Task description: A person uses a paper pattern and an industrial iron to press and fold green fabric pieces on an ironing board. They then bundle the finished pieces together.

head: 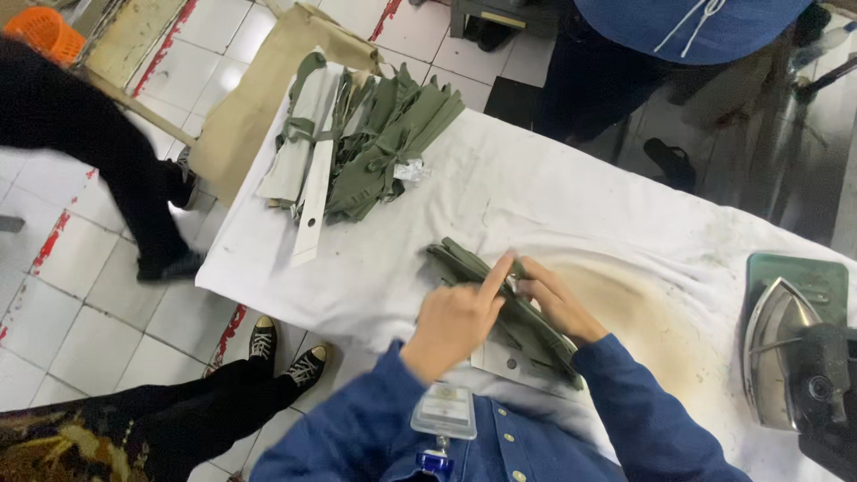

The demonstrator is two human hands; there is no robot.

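View from above of a person in a blue denim shirt at a padded bench covered with white, scorch-stained cloth. The left hand rested on a narrow olive-green fabric piece lying at the near edge of the bench, its forefinger stretched out and the other fingers curled loosely, pressing rather than clasping; the right hand lay just beside it on the same piece, fingers bent down onto the cloth, though whether they pinched a fold could not be told. Under the piece showed one flat grey template plate with holes. The fabric looked light, soft and limp, likely to slump unless held flat; a sensible hold would be at a folded edge or by the ends, judged from its drape. At the far left corner lay one heap of similar olive-green fabric pieces, too tangled to count, beside one long pale flat strip with holes. One metal pressing iron stood on a green rest at the right. Two other people's legs showed on the left, and a third person stood opposite.
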